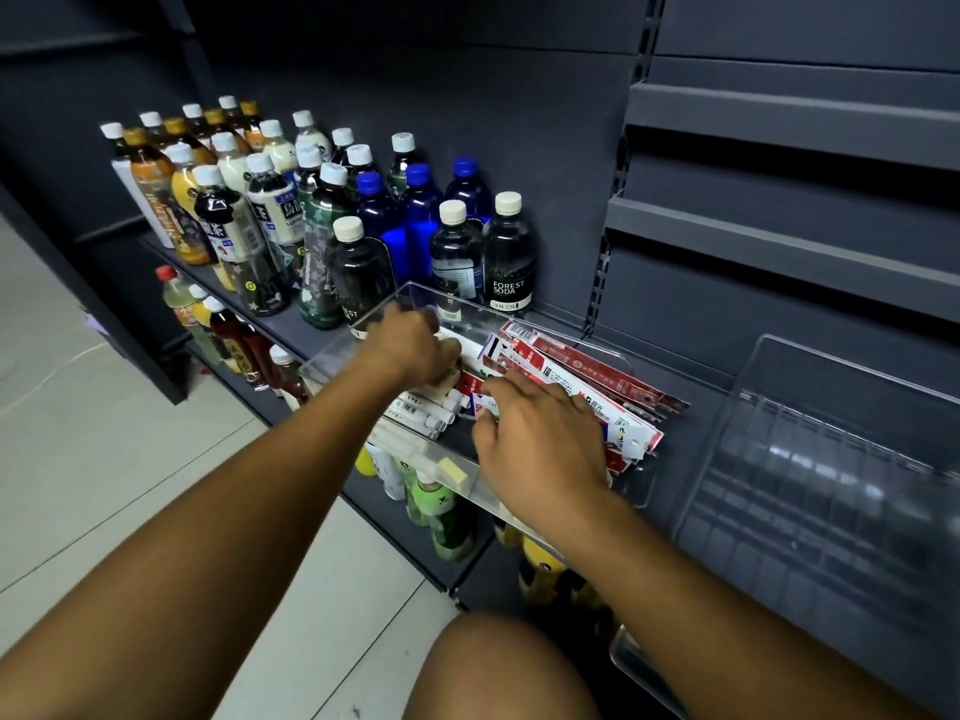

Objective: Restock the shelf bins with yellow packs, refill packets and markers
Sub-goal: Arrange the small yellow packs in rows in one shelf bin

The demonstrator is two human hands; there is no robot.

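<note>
In the head view, the red-and-white flat refill packets (582, 374) looked light, thin and floppy, with glossy film likely to slide. They would best be taken as a squared stack, pinched across the middle rather than by the hang-tab ends. The white cylindrical markers (432, 414) looked light, stiff and apt to roll, so a grasp around several barrels at once would suit.

The packets lay fanned and overlapping in the right half of the clear plastic bin (460, 478) at the centre of the frame, some ends poking over its right wall. The markers lay side by side in its left half.

The right hand (540, 449) rested on the packets, fingers fairly straight and spread. The left hand (410, 350) reached into the bin just above the markers with its fingers (448, 351) curled under; what they held could not be told.

The bin sat on the dark grey shelf (311, 335).
</note>
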